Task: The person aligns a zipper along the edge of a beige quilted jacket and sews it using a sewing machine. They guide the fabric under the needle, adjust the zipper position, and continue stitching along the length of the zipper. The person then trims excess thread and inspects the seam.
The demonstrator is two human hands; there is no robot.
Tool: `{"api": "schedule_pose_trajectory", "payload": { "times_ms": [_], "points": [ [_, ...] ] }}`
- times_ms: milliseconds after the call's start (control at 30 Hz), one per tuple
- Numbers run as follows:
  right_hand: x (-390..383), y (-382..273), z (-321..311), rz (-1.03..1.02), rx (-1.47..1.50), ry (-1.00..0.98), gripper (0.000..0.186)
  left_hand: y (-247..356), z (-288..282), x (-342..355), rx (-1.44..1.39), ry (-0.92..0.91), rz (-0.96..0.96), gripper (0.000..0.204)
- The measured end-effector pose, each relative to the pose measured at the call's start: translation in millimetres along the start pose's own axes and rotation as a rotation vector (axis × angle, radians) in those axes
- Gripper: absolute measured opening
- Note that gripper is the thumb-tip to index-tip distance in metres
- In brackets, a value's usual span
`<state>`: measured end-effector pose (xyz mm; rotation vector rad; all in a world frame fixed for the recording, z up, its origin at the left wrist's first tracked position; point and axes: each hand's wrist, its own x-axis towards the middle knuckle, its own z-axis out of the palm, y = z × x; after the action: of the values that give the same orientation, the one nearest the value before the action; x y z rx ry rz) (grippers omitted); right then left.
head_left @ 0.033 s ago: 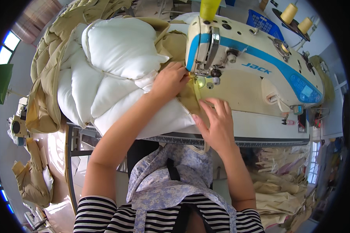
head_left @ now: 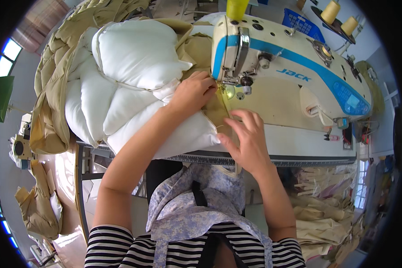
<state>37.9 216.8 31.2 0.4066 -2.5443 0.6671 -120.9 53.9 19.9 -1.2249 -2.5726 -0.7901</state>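
A padded garment piece with puffy white lining (head_left: 134, 56) and khaki cloth (head_left: 218, 111) lies on the sewing machine table. My left hand (head_left: 193, 93) presses on it beside the needle, its fingers curled and closed on the khaki edge; the fingertips are partly hidden under the sewing machine (head_left: 277, 62) head. Over the near corner of the piece is my right hand (head_left: 248, 138), its thumb and fingers apart. Its index fingertip rests by a narrow pale strip (head_left: 224, 99) that runs toward the presser foot. A small lamp lights the needle area.
A ruler (head_left: 295, 161) runs along the table's front edge. Yellow thread cones (head_left: 330, 12) stand at the back right, near a blue basket (head_left: 303, 26). Quilted khaki cloth (head_left: 53, 80) is heaped at the left. More pale cloth (head_left: 321, 223) lies low at the right.
The whole view has shifted very slightly. My right hand's thumb and index finger sit marginally lower and farther left on the cloth. My left hand stays beside the needle.
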Motion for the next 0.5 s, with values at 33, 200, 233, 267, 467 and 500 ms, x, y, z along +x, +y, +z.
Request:
{"api": "schedule_pose_trajectory", "payload": {
  "times_ms": [33, 200, 233, 267, 467, 500],
  "points": [
    [5, -1, -2, -0.042, 0.115, -0.071, 0.037, 4, -3, -1, -0.028, -0.097, 0.024, 0.017],
    [-6, -10, 22, -0.247, 0.786, -0.499, 0.036, 12, -9, -11, 0.182, -0.393, 0.126, 0.024],
    [-15, -8, 25, -0.172, 0.839, -0.451, 0.037, 9, -12, -13, 0.122, -0.4, 0.095, 0.028],
    [-25, -7, 26, -0.165, 0.845, -0.4, 0.039, 9, -14, -17, 0.152, -0.319, 0.169, 0.03],
    [-50, -14, 1, -0.056, 0.417, -0.001, 0.043, 31, -11, -41, 0.321, -0.119, 0.234, 0.028],
    [-52, -11, -9, 0.084, 0.276, 0.051, 0.041, 39, -9, -47, 0.3, -0.208, 0.209, 0.024]
  ]
}}
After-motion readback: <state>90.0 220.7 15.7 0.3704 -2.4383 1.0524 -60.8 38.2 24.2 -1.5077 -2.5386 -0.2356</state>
